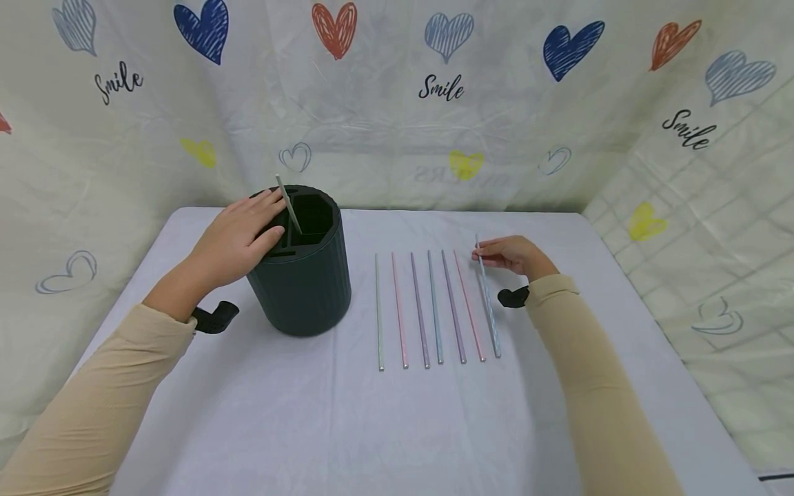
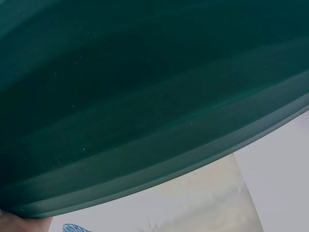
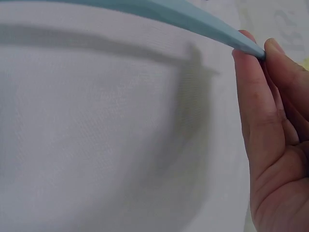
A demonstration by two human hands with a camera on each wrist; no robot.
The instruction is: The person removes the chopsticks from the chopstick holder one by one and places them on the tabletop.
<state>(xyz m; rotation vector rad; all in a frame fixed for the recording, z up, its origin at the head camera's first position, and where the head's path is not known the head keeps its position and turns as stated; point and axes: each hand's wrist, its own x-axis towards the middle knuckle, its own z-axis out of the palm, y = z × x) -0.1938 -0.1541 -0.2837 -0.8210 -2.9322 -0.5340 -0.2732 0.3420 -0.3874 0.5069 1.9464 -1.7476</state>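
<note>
My left hand [image 1: 238, 231] rests on the rim of a dark green ribbed holder [image 1: 304, 289], its fingers lying over the top. Divided compartments show inside, and a pale stick [image 1: 287, 201] leans out of one beside the fingers. The holder's ribbed wall [image 2: 159, 96] fills most of the left wrist view, with a bit of hand at the bottom left corner. My right hand [image 1: 511, 255] pinches the far end of a slim light blue stick [image 1: 488, 310] between thumb and fingers. Up close in the right wrist view, that stick [image 3: 193, 19] looks faceted, with a dark end at the fingertips.
Left of the held stick, several thin sticks lie side by side, among them a green one [image 1: 380, 310], a pink one [image 1: 400, 310] and a purple one [image 1: 420, 310]. A white cloth covers the table [image 1: 347, 427]. Behind it hangs a heart-printed curtain [image 1: 384, 124].
</note>
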